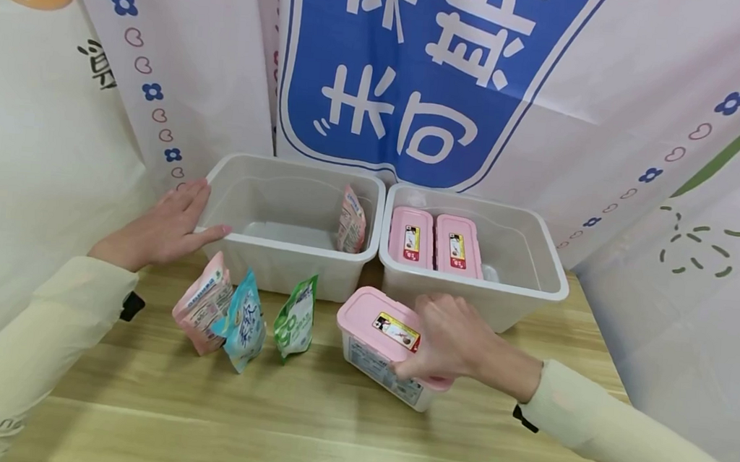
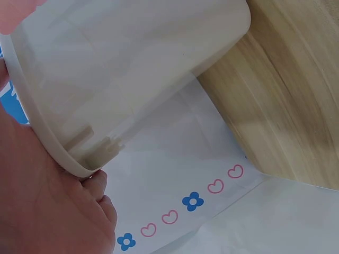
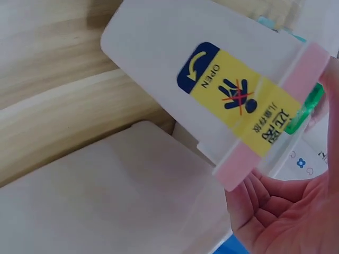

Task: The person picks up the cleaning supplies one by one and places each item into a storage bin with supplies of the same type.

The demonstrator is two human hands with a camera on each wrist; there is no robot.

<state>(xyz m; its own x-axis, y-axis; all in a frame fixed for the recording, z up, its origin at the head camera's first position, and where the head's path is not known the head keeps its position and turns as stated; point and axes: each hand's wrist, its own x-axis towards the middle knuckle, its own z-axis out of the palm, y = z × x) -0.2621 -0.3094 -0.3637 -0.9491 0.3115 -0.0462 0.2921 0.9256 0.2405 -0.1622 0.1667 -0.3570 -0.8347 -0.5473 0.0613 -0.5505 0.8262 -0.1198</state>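
My right hand (image 1: 449,336) grips a white tub with a pink lid (image 1: 379,322) across the lid, in front of the right bin. Seen from the right wrist, the tub's end carries a yellow and navy "OPEN" label (image 3: 228,95) and stands tilted. At the left corner of the left grey bin (image 1: 296,254), my left hand (image 1: 164,226) holds the rim, thumb along the front edge and fingers over the side. The left wrist view shows fingertips (image 2: 98,185) hooked round the bin's rim (image 2: 45,137).
Pink (image 1: 207,305), blue (image 1: 245,323) and green (image 1: 298,319) pouches stand before the left bin. Another pink pouch (image 1: 351,222) leans inside it. Two pink-lidded tubs (image 1: 411,238) sit in the right bin (image 1: 522,290). Printed cloth (image 1: 202,44) hangs behind the wooden table (image 1: 250,432).
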